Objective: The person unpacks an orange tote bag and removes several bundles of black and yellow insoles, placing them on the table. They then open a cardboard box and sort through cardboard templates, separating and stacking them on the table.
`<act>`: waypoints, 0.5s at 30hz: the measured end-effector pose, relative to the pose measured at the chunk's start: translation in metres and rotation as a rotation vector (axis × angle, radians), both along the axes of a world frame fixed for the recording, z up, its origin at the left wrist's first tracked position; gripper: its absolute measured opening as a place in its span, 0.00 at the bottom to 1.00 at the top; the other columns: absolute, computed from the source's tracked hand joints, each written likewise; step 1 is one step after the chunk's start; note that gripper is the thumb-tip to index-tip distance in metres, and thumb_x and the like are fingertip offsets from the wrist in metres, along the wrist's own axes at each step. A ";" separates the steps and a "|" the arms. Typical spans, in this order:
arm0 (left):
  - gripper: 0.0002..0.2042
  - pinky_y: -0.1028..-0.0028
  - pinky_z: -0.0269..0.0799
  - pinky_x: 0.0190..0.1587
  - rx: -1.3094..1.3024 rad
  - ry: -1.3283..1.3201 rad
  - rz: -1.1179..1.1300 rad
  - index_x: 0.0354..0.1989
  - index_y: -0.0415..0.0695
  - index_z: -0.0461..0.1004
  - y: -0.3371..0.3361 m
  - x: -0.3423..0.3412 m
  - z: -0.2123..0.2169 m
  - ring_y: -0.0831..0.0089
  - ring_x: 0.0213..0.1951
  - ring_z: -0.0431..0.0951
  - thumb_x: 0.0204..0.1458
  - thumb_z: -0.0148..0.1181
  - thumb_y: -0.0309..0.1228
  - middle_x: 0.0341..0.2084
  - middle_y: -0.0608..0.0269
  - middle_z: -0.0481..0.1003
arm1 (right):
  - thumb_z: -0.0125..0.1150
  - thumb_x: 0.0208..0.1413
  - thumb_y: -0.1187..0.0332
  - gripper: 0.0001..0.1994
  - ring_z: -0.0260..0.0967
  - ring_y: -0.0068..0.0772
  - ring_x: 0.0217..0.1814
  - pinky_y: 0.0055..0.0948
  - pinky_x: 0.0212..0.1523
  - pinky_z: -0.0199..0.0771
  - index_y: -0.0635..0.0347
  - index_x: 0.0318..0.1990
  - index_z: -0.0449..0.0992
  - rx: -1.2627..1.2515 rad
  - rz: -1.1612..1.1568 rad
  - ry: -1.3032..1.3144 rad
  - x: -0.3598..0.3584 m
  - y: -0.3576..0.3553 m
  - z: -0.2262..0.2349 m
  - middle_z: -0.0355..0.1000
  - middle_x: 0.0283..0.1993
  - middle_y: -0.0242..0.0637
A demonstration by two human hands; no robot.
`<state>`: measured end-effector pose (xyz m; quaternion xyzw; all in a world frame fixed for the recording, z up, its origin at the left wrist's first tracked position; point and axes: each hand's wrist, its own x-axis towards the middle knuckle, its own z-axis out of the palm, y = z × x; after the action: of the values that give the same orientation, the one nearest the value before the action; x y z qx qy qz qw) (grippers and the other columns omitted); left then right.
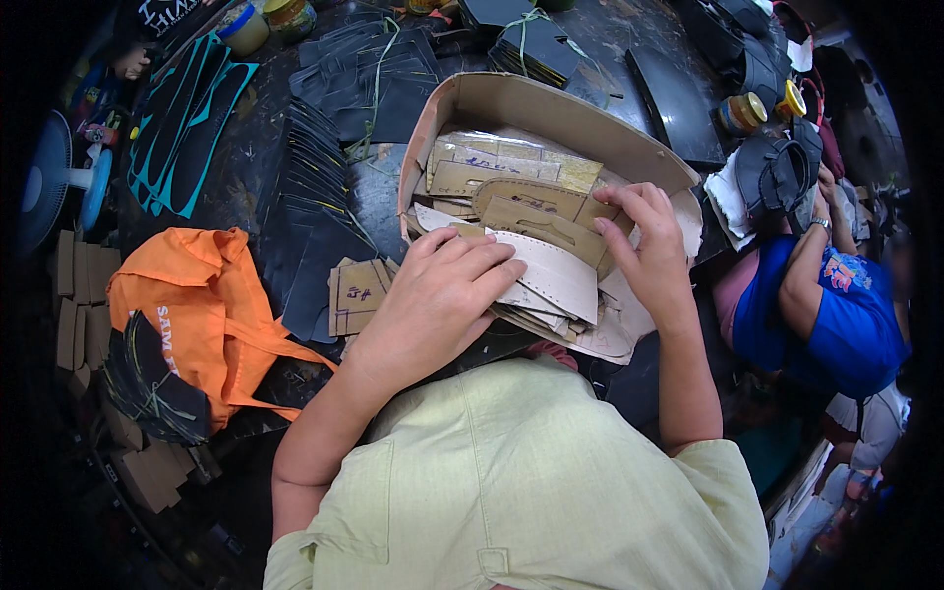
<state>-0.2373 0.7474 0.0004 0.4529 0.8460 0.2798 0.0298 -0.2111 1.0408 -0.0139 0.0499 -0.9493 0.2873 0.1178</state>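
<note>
In front of me stands an open cardboard box (pixel 546 96) with several card templates in it, some marked with pen lines. My left hand (pixel 433 300) reaches over its near left side, fingers bent over a pale card template (pixel 551 270) with small holes along its edge. Other thin pieces lie beneath that one. My right hand (pixel 649 246) is at the box's right side, thumb and fingertips at the edge of a brown card template (pixel 531 202) with a curved outline. A yellowish clear sheet (pixel 570 169) lies behind it.
Bundles of black pieces (pixel 369 79) tied with green string cover the far table. An orange apron (pixel 197 305) and a black bundle (pixel 152 379) are at left, near a fan (pixel 59 177). A brown card (pixel 359 293) lies left of the box. At right, a person in blue (pixel 836 305) works.
</note>
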 end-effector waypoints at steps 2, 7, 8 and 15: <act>0.24 0.53 0.62 0.71 0.001 0.000 -0.001 0.57 0.45 0.78 0.000 0.000 0.000 0.60 0.63 0.75 0.49 0.72 0.25 0.57 0.59 0.78 | 0.68 0.60 0.77 0.13 0.74 0.42 0.51 0.34 0.54 0.73 0.64 0.53 0.83 -0.060 0.001 -0.022 -0.001 0.001 -0.001 0.75 0.47 0.43; 0.23 0.54 0.63 0.70 0.013 -0.004 -0.008 0.56 0.45 0.79 -0.001 0.000 -0.001 0.60 0.63 0.75 0.48 0.73 0.25 0.56 0.60 0.78 | 0.66 0.63 0.78 0.13 0.75 0.40 0.50 0.32 0.53 0.74 0.65 0.54 0.82 -0.100 -0.013 -0.042 -0.002 0.003 -0.007 0.75 0.48 0.43; 0.23 0.54 0.63 0.70 0.011 -0.008 -0.009 0.56 0.45 0.79 -0.001 0.000 -0.001 0.60 0.63 0.75 0.48 0.73 0.25 0.56 0.60 0.78 | 0.66 0.63 0.78 0.13 0.75 0.39 0.50 0.32 0.53 0.74 0.65 0.54 0.82 -0.113 -0.018 -0.047 -0.003 0.002 -0.009 0.75 0.48 0.43; 0.30 0.53 0.63 0.71 0.017 -0.057 0.038 0.63 0.46 0.75 0.001 -0.001 0.006 0.59 0.64 0.74 0.47 0.74 0.24 0.59 0.57 0.76 | 0.70 0.60 0.74 0.14 0.77 0.38 0.49 0.33 0.53 0.75 0.64 0.53 0.83 -0.214 -0.026 -0.124 0.000 -0.002 0.003 0.77 0.47 0.41</act>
<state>-0.2382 0.7486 0.0062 0.4287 0.8509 0.3003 0.0446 -0.2109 1.0388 -0.0107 0.0070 -0.9192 0.3880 0.0671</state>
